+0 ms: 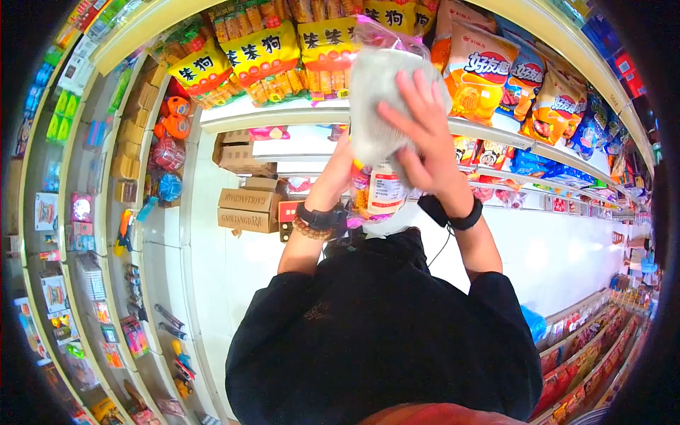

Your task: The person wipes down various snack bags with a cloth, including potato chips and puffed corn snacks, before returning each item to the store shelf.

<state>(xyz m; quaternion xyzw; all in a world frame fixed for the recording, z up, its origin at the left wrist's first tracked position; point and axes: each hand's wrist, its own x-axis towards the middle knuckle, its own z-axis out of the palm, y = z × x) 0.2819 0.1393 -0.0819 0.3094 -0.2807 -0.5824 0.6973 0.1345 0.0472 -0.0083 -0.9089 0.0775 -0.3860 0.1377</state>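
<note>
I hold up a snack bag with pink and purple see-through edges and a white printed label, in front of the shelf. My left hand grips its left side; those fingers are mostly hidden behind the bag. Across the bag's upper part lies a grey-white cloth. My right hand presses on the cloth with its fingers somewhat spread, holding it against the bag. Yellow snack bags stand on the shelf just behind, to the left of the held one.
Orange and blue chip bags fill the right of the upper shelf. Lower shelves carry more packets. Cardboard boxes sit on the white floor at left. Racks of small goods curve along the left; another shelf stands lower right.
</note>
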